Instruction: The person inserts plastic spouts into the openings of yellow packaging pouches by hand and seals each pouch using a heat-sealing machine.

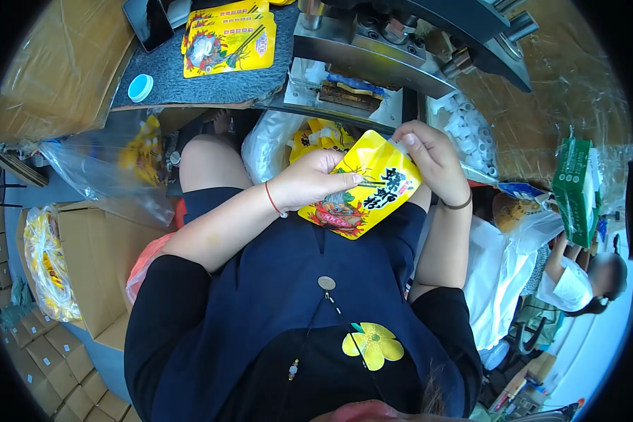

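A yellow printed food pouch (364,193) with chopsticks, noodles and dark lettering on it is held at a tilt over my lap. My left hand (311,184) grips its left side, thumb lying across the front. At the pouch's upper right corner, my right hand (430,156) is closed with thumb and fingers on the edge. Whether a small piece sits under those fingers is hidden. Behind the pouch, a clear plastic bag (266,144) holds more yellow pouches (320,137).
A metal press machine (373,53) stands ahead. Right of it, a bin holds several white plastic pieces (469,137). Yellow pouches (232,43), a blue-white round lid (141,88) and a phone (148,22) lie on the grey mat. A cardboard box (95,264) is at left; another person (570,281) sits far right.
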`<action>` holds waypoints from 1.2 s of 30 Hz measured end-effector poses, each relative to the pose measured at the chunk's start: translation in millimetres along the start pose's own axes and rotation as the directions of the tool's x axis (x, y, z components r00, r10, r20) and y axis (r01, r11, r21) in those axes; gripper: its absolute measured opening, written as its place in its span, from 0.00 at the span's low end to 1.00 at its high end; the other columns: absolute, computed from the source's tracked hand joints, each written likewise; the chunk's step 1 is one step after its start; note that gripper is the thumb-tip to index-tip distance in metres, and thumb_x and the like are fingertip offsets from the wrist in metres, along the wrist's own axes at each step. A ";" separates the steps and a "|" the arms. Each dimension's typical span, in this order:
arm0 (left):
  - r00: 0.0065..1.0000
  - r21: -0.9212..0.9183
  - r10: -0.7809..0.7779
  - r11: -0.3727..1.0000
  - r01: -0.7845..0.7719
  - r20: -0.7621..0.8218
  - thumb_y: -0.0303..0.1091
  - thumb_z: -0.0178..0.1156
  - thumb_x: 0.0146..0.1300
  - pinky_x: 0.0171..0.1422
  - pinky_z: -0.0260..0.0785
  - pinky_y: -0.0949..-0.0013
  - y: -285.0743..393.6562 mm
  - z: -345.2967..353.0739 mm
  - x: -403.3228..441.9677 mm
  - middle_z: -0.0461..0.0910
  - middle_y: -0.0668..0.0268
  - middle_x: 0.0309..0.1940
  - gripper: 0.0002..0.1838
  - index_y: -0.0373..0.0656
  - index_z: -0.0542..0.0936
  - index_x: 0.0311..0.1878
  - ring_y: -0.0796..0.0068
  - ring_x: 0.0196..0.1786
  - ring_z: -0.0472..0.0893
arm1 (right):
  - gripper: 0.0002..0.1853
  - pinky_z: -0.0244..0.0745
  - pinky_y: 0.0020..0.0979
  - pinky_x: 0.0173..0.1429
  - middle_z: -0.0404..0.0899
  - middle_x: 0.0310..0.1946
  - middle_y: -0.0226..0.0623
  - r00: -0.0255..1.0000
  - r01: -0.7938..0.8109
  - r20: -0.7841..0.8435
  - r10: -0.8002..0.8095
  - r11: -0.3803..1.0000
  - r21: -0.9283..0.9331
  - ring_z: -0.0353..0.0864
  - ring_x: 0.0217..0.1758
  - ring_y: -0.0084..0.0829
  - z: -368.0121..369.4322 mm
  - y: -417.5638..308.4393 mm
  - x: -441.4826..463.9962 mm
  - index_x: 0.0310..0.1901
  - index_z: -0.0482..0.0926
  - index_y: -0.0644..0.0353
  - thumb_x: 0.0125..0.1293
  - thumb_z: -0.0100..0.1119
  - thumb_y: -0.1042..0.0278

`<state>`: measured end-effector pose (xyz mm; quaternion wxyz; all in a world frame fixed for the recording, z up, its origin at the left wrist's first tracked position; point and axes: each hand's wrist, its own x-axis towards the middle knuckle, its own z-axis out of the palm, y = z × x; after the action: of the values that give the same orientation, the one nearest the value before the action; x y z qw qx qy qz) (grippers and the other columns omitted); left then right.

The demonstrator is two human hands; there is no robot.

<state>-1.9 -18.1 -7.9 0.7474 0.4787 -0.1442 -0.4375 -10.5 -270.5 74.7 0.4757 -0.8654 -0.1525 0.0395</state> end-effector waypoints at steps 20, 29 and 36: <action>0.997 0.104 -0.074 0.992 0.076 -0.026 0.25 0.63 0.68 0.56 0.77 0.73 -6.5 -14.3 7.0 0.88 0.65 0.48 0.14 0.33 0.83 0.55 0.80 0.47 0.85 | 0.14 0.78 0.45 0.54 0.81 0.51 0.51 0.945 -0.217 -0.326 -0.028 0.693 -0.687 0.81 0.52 0.53 -36.0 29.7 2.0 0.56 0.79 0.59 0.75 0.56 0.64; 0.970 -0.200 0.019 0.977 -0.069 -0.244 0.22 0.62 0.69 0.56 0.81 0.66 38.0 -43.8 26.0 0.87 0.55 0.51 0.16 0.29 0.79 0.57 0.68 0.49 0.88 | 0.15 0.77 0.49 0.53 0.75 0.57 0.51 0.888 -0.272 -0.442 -0.128 0.628 -0.729 0.80 0.52 0.58 -29.5 85.9 1.1 0.54 0.76 0.57 0.66 0.62 0.71; 0.754 0.320 0.430 0.898 -0.302 -0.496 0.31 0.62 0.72 0.59 0.77 0.65 61.1 -61.9 19.8 0.85 0.54 0.53 0.20 0.35 0.76 0.64 0.66 0.52 0.85 | 0.14 0.76 0.49 0.52 0.77 0.53 0.49 0.941 -0.270 -0.337 0.032 0.672 -0.690 0.80 0.50 0.56 -40.5 80.5 4.3 0.52 0.77 0.60 0.65 0.62 0.72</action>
<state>80.4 12.4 8.6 0.7700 0.6265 -0.0601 -0.1050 20.5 -342.5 29.8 0.1058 -0.9877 -0.0094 -0.1149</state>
